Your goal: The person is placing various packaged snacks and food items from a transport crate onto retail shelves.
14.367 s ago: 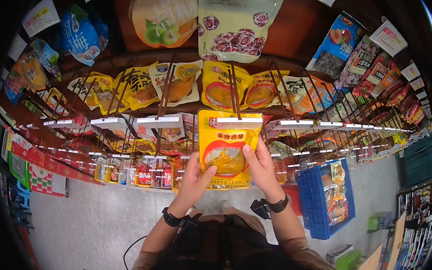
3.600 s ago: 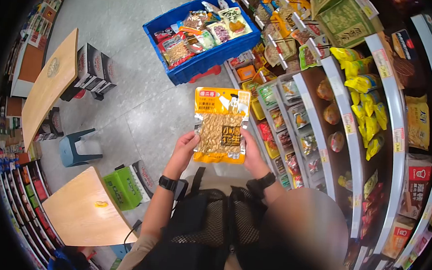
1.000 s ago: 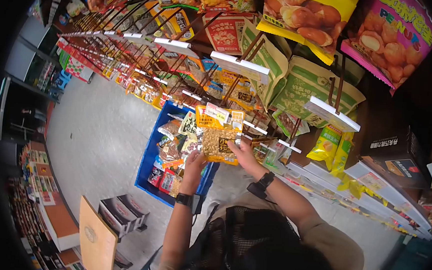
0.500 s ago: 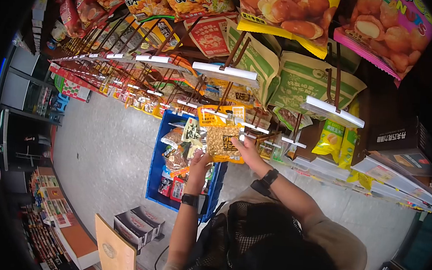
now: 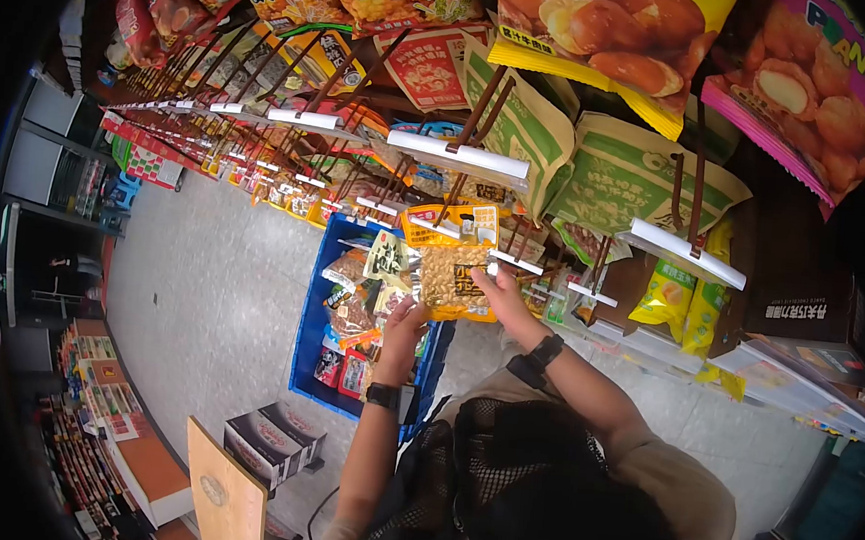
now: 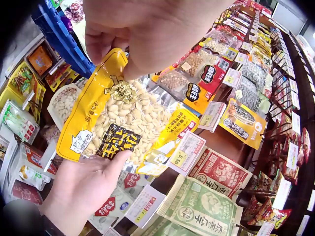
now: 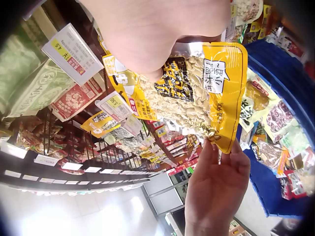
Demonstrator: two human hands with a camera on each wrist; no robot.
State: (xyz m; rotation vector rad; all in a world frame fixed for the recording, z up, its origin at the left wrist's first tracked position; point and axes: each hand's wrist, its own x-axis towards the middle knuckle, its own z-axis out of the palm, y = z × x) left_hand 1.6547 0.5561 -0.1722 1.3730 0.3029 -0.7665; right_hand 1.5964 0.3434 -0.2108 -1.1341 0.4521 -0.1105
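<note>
Both hands hold a yellow-edged packet of peanuts [image 5: 457, 272] in front of the snack rack, its clear middle showing the pale nuts. My left hand [image 5: 403, 330] pinches its lower left corner, as the right wrist view shows with the left hand [image 7: 216, 184] under the yellow end. The right hand [image 5: 505, 305] grips the right side, thumb lying over the front by the black label. In the left wrist view the right hand's thumb [image 6: 118, 164] presses on the packet [image 6: 125, 113]. A white price-tag holder overlaps the packet's top in the head view.
A blue crate [image 5: 307, 311] full of assorted snack packets stands on the floor just left of the hands. Hooks with price tags [image 5: 461, 155] and green paper bags [image 5: 625, 173] jut out above. A wooden board [image 5: 225, 486] stands lower left.
A different yellow packet was held 14.4 seconds ago. The peanut packet has since come from over open floor to the rack beside the crate. Over the last second, hands and packet shift slightly right.
</note>
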